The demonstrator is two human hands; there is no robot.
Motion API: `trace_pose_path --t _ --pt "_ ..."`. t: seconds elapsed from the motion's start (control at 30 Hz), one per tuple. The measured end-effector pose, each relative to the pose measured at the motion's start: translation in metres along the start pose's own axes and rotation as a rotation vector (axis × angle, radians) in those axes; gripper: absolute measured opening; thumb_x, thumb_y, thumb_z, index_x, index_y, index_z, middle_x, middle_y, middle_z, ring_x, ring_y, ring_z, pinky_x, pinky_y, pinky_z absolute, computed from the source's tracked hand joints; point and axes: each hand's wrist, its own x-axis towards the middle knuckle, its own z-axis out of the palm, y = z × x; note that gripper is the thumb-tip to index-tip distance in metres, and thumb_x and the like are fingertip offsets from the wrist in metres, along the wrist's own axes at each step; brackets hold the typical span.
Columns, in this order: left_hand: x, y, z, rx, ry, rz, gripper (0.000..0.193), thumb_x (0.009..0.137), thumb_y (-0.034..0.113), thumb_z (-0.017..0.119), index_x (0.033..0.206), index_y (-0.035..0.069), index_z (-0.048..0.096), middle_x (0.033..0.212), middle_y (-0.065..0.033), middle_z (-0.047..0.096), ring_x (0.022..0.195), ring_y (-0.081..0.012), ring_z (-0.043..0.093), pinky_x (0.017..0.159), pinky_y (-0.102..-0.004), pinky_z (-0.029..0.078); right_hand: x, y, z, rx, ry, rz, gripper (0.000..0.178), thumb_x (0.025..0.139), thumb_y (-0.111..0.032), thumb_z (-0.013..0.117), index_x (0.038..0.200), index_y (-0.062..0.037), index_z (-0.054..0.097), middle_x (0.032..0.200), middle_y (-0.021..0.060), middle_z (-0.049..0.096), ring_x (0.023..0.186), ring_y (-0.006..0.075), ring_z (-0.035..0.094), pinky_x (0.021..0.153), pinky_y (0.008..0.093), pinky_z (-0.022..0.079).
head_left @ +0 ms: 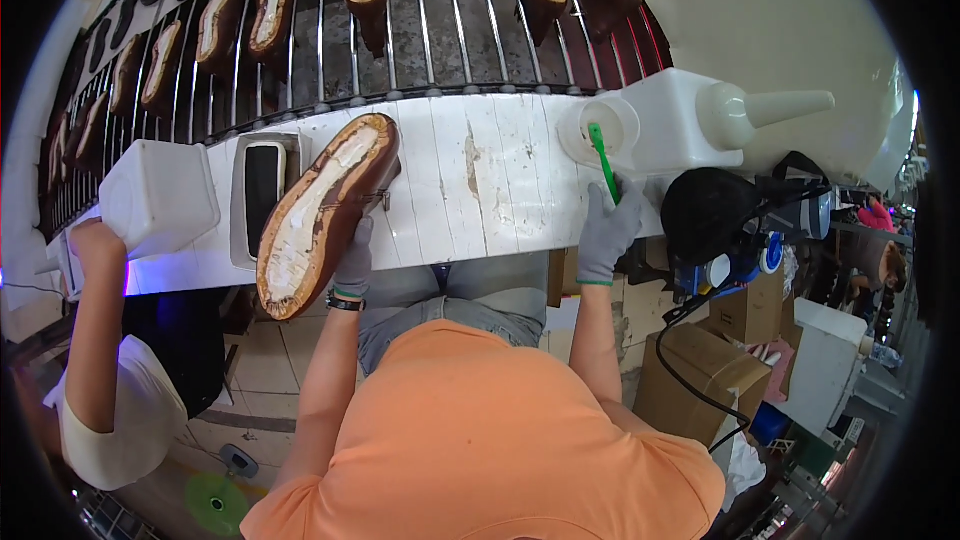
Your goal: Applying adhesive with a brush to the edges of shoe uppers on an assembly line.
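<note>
My left hand [354, 262], in a grey glove, grips a brown leather shoe upper [318, 210] from its right side. The shoe is held bottom up, tilted over the front edge of the white bench, with its pale unsoled underside showing. In my right hand [610, 232], also gloved, is a green toothbrush-like brush [604, 160]. The brush's head reaches into a round whitish cup [572, 130], and I cannot tell whether it touches the contents. Beside the cup lies a white plastic bottle [670, 125] with a long nozzle.
Behind the worn white bench [480, 175] runs a rack of metal rollers [455, 10] carrying several brown shoe uppers. Left of the shoe are a tray with a dark pad [265, 195] and a white container [165, 195]. A co-worker's arm [95, 310] is at far left; a black-covered object [705, 208] stands right.
</note>
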Motion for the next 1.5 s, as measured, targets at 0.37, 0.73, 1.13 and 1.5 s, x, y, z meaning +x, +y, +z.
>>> trace_pose_path --t 0.37,0.73,1.13,1.5 --pt "-0.006 0.015 0.001 -0.001 -0.005 -0.007 0.059 0.090 0.028 0.072 0.139 0.003 0.050 0.139 -0.0117 0.054 0.126 -0.0251 0.050 0.108 -0.0388 0.038 0.038 -0.005 -0.021 0.196 -0.182 0.048 0.025 0.089 -0.006 0.063 0.113 -0.0023 0.066 0.096 0.0178 0.070 0.086 0.0335 0.067 0.078 0.0401 0.051" --pt "-0.034 0.062 0.015 -0.045 -0.114 -0.024 0.068 0.092 0.027 0.069 0.148 0.004 0.038 0.148 -0.0122 0.044 0.134 -0.0257 0.041 0.115 -0.0401 0.030 0.060 -0.029 -0.035 -0.367 -0.297 -0.040 0.022 0.088 -0.021 0.064 0.106 -0.0075 0.067 0.095 0.0156 0.072 0.087 0.0365 0.068 0.075 0.0441 0.052" --pt "-0.027 0.090 0.011 0.441 -0.189 0.323 0.072 0.090 0.038 0.068 0.151 0.015 0.038 0.146 -0.0072 0.049 0.139 -0.0264 0.040 0.120 -0.0455 0.023 0.063 0.002 -0.034 0.300 -0.461 0.300 0.024 0.091 -0.019 0.065 0.106 -0.0017 0.073 0.077 0.0063 0.069 0.059 0.0110 0.057 0.051 0.0264 0.043" --pt "-0.032 0.120 0.021 0.462 -0.244 0.330 0.069 0.093 0.048 0.063 0.148 0.012 0.042 0.146 -0.0098 0.049 0.137 -0.0291 0.042 0.120 -0.0480 0.024 0.048 -0.035 -0.024 1.241 -0.618 0.480 0.036 0.098 -0.007 0.056 0.131 0.0045 0.058 0.098 0.0075 0.068 0.057 0.0031 0.042 0.050 0.0175 0.030"
